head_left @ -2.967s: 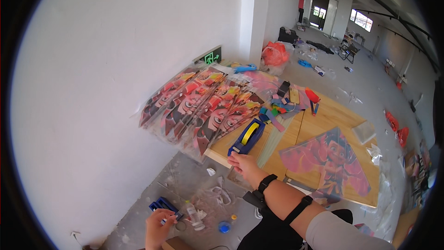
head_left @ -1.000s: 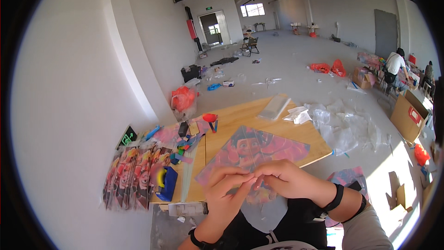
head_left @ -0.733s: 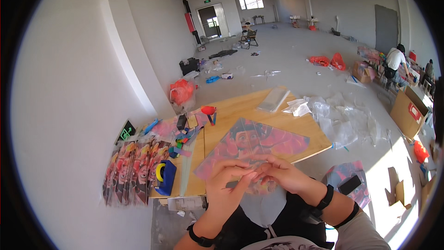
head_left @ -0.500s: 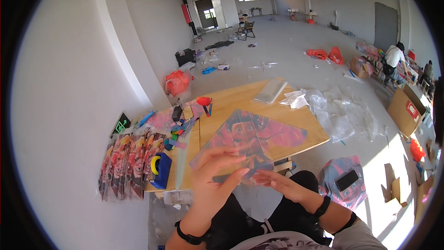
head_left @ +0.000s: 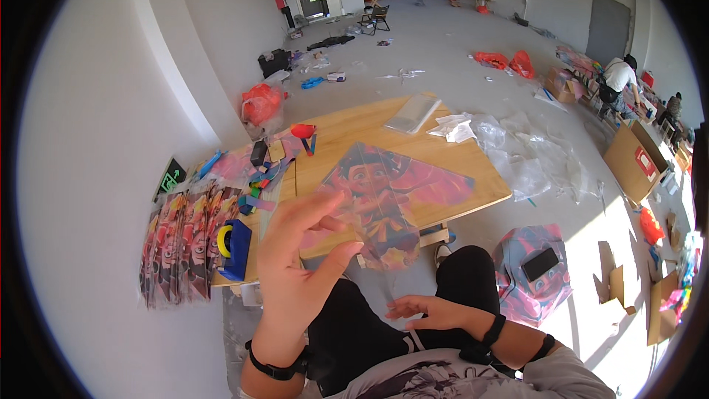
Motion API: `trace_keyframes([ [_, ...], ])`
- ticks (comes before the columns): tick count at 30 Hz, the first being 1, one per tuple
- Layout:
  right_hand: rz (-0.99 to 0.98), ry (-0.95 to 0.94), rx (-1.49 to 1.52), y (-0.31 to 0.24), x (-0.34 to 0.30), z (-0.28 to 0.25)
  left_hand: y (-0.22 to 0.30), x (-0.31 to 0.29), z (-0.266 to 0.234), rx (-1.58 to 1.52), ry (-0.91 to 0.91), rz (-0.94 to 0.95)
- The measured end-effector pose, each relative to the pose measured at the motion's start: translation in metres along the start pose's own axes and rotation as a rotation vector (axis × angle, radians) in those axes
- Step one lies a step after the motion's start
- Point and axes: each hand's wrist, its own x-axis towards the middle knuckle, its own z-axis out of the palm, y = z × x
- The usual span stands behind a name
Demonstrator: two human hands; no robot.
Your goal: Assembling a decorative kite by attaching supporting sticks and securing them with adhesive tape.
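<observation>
A thin see-through sheet, kite-shaped and printed with a pink cartoon figure (head_left: 378, 191), lies on the wooden table (head_left: 473, 196). Its lower end hangs past the near edge. My left hand (head_left: 299, 251) is raised over the sheet's left side, partly covering it. Thumb and fingers curve apart, with nothing seen between them. Below the sheet's hanging end, my right hand (head_left: 425, 310) hovers over my lap, fingers loosely stretched and nothing in them.
Folded printed packs (head_left: 188, 244) overhang the table's left side beside a blue tape dispenser (head_left: 236, 251). A clear plastic packet (head_left: 413, 113) lies at the far edge. Right of the table are crumpled plastic film (head_left: 524, 151) and a phone (head_left: 540, 264) on a printed sheet. A person (head_left: 619, 81) bends farther right.
My right hand has drawn down from the sheet's lower end to my lap. My left hand has shifted left, its fingers still apart. The whole view has tilted downward.
</observation>
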Motion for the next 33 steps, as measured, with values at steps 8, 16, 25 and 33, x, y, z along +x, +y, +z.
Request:
trace_keyframes([
  [8,0.059,0.099,0.070,0.033,-0.006,-0.002,-0.007,0.004,-0.008,0.038,0.082,-0.007],
  [16,0.063,0.358,0.043,0.027,-0.019,-0.009,-0.039,0.001,-0.021,-0.028,0.253,-0.086],
  [25,0.055,0.756,0.168,-0.008,-0.080,-0.045,-0.095,0.020,0.023,-0.192,0.456,-0.244],
  [33,0.136,1.007,0.072,-0.073,-0.112,-0.091,-0.168,0.047,0.080,-0.387,0.409,-0.362],
])
